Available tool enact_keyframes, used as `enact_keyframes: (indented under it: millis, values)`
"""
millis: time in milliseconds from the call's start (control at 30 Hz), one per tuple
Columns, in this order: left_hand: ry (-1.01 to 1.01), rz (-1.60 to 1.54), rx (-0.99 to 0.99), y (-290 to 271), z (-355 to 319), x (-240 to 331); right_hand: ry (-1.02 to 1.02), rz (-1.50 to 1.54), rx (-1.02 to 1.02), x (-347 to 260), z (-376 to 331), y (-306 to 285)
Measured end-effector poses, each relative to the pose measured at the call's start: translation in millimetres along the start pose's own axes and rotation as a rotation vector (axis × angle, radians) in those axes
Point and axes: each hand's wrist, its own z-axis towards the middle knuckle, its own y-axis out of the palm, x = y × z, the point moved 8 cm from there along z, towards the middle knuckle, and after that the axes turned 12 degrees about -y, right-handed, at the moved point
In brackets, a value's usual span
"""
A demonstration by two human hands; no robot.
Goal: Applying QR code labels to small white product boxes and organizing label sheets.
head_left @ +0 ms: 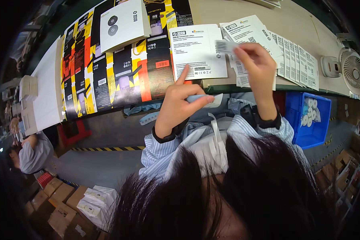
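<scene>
Between the thumb and finger of my right hand (258, 66) is a small barcode label (225, 46), slightly blurred. It hovers over the right edge of a white printed carton sheet (196, 50). My left hand (178, 105) points its index finger onto the lower part of that sheet. Its other fingers are curled around a pale blue strip (194, 98), whose exact kind I cannot make out. A whitish piece (217, 101) sticks out beyond that thumb. Right of the sheet, more white printed pieces (246, 31) lie overlapped, partly hidden by my right hand.
Black, yellow and red printed card sheets (126, 76) cover the table's left side, with a white stack (122, 26) on top. A row of white printed pieces (296, 60) and a fan (353, 72) are at right. A blue bin (312, 134) holds white rolls. Another person (36, 154) is at left.
</scene>
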Motion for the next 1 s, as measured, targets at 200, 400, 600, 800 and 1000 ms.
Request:
enact_keyframes:
  millis: [200,400,600,800,1000]
  values:
    - [-0.052,-0.037,0.009,9.8,5.6,-9.8,0.208,0.026,-0.178,53.3,9.6,45.4]
    - [-0.085,-0.037,0.005,6.3,5.3,-13.0,0.156,-0.042,-0.113,53.9,0.5,53.2]
    - [-0.082,-0.024,0.004,7.6,5.8,-13.8,0.176,-0.139,-0.147,44.5,-3.4,55.5]
    - [-0.059,-0.022,0.048,6.5,5.1,-14.9,0.154,-0.16,-0.142,40.9,-3.9,57.3]
    - [-0.062,-0.033,0.035,7.0,5.3,-13.7,0.167,-0.18,-0.14,43.3,-4.3,54.9]
